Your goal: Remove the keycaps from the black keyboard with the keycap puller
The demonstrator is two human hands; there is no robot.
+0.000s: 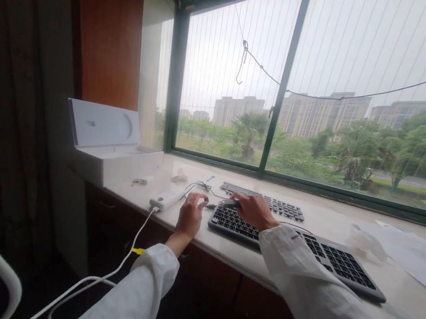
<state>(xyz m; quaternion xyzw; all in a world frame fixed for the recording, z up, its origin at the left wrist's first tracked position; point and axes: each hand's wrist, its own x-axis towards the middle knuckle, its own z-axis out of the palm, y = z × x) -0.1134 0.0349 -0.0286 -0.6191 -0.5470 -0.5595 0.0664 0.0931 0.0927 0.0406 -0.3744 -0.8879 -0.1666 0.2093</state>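
My left hand (190, 214) is closed in a pinch at the table's front edge, left of the dark keyboard (238, 223). A small dark piece shows at its fingertips, too small to name. Over the keyboard's left half, my right hand (254, 209) grips a dark, slim handheld tool (230, 203). The tool's narrow end points left toward my left fingertips; whether they touch, I cannot tell. My right hand and sleeve hide the middle of the keyboard. Behind it lie rows of loose grey keycaps (284, 208).
A white power strip (165, 198) with a white cable (135, 239) lies left, beside a tangled black cord (203, 185). An open white box (133, 165) stands at the far left. Papers (411, 260) and crumpled clear plastic (366, 242) lie right. A window (233, 80) rises behind.
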